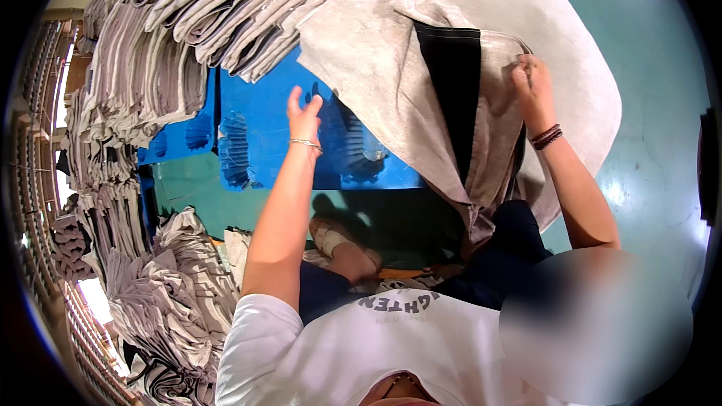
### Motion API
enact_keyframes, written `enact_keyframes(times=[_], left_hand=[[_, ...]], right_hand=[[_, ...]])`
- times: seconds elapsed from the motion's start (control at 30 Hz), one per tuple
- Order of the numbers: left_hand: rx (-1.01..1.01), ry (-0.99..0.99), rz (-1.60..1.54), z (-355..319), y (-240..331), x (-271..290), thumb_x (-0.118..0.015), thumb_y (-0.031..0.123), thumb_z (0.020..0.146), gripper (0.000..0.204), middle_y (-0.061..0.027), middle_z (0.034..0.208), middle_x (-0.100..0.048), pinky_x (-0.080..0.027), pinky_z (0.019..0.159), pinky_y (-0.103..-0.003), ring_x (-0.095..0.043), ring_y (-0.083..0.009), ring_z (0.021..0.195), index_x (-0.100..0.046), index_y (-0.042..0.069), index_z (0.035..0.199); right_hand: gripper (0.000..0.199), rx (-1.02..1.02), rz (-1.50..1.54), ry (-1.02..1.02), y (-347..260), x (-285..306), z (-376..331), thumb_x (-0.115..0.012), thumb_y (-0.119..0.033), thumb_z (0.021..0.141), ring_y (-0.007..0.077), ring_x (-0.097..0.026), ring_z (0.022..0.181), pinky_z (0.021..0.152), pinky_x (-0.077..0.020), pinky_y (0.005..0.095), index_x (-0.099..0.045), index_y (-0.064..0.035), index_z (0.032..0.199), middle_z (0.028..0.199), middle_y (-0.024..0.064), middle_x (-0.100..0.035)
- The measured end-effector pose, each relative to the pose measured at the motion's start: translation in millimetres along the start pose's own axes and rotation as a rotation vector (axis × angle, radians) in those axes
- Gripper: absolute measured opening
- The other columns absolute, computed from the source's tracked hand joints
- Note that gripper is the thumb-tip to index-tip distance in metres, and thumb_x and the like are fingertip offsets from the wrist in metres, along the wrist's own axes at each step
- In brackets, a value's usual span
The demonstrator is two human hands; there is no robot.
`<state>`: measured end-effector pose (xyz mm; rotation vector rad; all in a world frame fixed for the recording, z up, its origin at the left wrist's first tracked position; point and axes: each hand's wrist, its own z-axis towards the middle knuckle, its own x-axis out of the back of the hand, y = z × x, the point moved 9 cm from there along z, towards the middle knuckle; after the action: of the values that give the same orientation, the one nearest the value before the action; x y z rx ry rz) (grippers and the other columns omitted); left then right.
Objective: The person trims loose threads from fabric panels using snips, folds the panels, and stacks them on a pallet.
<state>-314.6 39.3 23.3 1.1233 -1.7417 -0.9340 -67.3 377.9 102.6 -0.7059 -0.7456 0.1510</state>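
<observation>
Beige cloth (498, 105), creased, black panel (455, 90) | right hand (535, 90) pinching cloth | left hand (303, 116) spread

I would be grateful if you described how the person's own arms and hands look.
Both hands are ungloved, the forearms bare. The left hand has a thin, pale bracelet at its wrist; the right hand, dark wristbands. The left sleeve is short and white.

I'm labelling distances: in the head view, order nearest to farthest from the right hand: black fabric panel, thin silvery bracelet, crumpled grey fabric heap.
1. Black fabric panel, just left
2. Silvery bracelet, on the left wrist
3. Grey fabric heap, lower left
</observation>
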Motion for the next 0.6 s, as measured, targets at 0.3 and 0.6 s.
enact_keyframes(times=[0.3,0.6], left_hand=[[0.294,-0.085,-0.531,-28.2,-52.9,-59.9,-0.058,-0.004,0.068,0.042,-0.0072,0.091,-0.049,-0.043,0.068,-0.039,-0.050,-0.0198,0.079,-0.041,0.015,0.100],[-0.264,0.125,-0.090,-22.5,-4.7,-18.2,-0.052,0.023,0.080,0.034,-0.0094,0.109,-0.045,-0.040,0.081,-0.032,-0.047,-0.0229,0.092,-0.047,0.005,0.107]], right_hand=[[0.027,-0.655,0.403,-0.143,57.6,-29.7,-33.8,-0.044,-0.026,0.085,0.0087,-0.048,0.074,0.067,-0.0396,0.0228,-0.057,-0.0064,0.098,0.081,0.0025,-0.053],[0.027,-0.452,1.097,-0.807,-144.0,-141.7,-49.3,-0.042,-0.021,0.087,0.0136,-0.049,0.083,0.074,-0.0396,0.0265,-0.043,-0.0052,0.109,0.090,0.0064,-0.050]])
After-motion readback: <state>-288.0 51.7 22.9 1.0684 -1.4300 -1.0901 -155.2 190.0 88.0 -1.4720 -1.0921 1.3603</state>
